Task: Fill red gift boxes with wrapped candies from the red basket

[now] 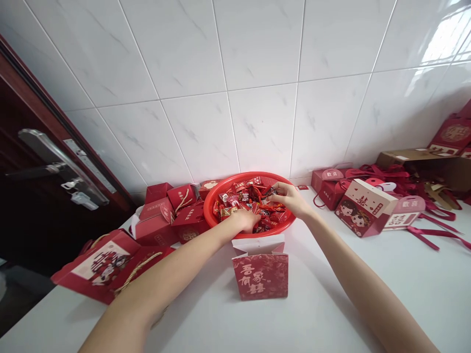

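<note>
Against a tiled wall [257, 122], white with grey veining, stands a white worktop [320, 318]; beyond its left edge is a dark red door [22, 211]. At the far right corner of the worktop lies an open brown carton [399, 157] with ribbon spilling about it. Midway along the far edge stands a round red basket [211, 215], filled with wrapped sweets [245, 196]. Near the left edge sits a red paper carrier [97, 267] with a cartoon print, and behind it a cluster of red boxes [156, 218] reaches toward the basket's left side. Toward the right edge, a cream-and-red box [353, 211] printed with two cartoon figures stands at an angle beside other small gift boxes.

Just in front of the basket, on its near side, an open box [263, 282] stands upright, its top flaps raised and its red front with white characters facing the near edge; its contents cannot be seen.

Both hands are over the basket. The left hand [248, 219] reaches across the near rim, fingers down among the sweets; whether it grips one cannot be told. The right hand [289, 196], inside the right rim, pinches a dark wrapped sweet [271, 192] between thumb and fingers.
</note>
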The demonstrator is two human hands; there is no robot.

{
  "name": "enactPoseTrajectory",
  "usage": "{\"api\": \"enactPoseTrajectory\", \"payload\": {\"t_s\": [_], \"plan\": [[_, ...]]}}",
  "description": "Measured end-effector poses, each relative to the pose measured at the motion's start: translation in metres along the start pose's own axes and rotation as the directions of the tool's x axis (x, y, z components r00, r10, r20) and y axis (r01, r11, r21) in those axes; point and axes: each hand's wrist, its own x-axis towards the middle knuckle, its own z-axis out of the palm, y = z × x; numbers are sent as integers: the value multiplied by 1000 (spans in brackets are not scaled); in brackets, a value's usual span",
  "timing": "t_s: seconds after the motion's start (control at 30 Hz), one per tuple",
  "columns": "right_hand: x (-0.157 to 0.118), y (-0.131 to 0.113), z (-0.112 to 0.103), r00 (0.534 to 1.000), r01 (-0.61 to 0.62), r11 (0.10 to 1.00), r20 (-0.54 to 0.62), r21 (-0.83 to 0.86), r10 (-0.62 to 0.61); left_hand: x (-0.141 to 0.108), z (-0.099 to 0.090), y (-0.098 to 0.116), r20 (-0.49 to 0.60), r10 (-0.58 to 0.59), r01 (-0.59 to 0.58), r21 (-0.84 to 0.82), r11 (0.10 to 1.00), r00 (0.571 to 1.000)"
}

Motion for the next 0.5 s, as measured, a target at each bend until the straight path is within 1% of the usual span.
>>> {"api": "enactPoseTrajectory", "payload": {"t_s": [0.07, 0.17, 0.23, 0.27, 0.33, 0.4, 0.43, 0.5], "plan": [[0, -1, 0, 1000, 2, 1000, 0, -6, -2, -1, -2, 2, 31, -26, 24, 58, 998, 999], [-1, -2, 0, 1000, 11, 1000, 7, -17, -11, -6, -9, 5, 77, -52, 42, 127, 991, 996], [-1, -2, 0, 1000, 18, 1000, 8, -17, -18, -9, -15, 6, 85, -36, 25, 128, 991, 996], [-1, -2, 0, 1000, 20, 1000, 7, -17, -20, -10, -18, 5, 72, -18, 10, 105, 994, 997], [-1, -3, 0, 1000, 22, 1000, -2, -16, -22, -11, -22, 3, 7, 37, -37, 2, 999, 999], [-1, -3, 0, 1000, 18, 1000, -14, -13, -18, -11, -25, 0, -105, 72, -89, -163, 983, 992], [-1, -4, 0, 1000, 14, 1000, -23, -4, -14, -11, -26, -1, -158, 69, -108, -255, 961, 985], [-1, -5, 1, 999, 10, 999, -44, 33, -8, -12, -28, -3, -245, 40, -149, -444, 884, 969]]}}
